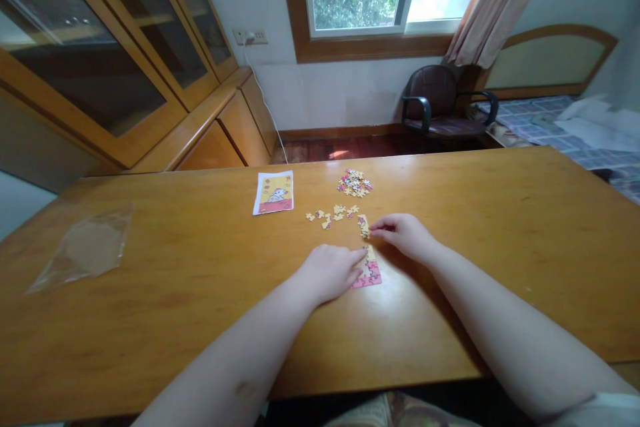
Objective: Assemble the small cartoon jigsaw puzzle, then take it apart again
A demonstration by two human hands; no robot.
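Fiddling with jigsaw bits, both hands in
Right hand point(407, 238) has its grip drawn together at the edge of a short yellow puzzle strip point(363, 225), though I can't tell if it's actually pinching it. Left hand's point(326, 273) grip is loose, fingers laid over the partly built pink-and-yellow jigsaw point(373, 273), which sits just on the near side of the strip. Past that there's some loose yellow pieces point(339, 209), then a heaped pile point(354, 183), a printed cartoon sheet point(275, 193) off left, and a clear plastic bag point(93, 245) further left on the wooden surface point(200, 267).
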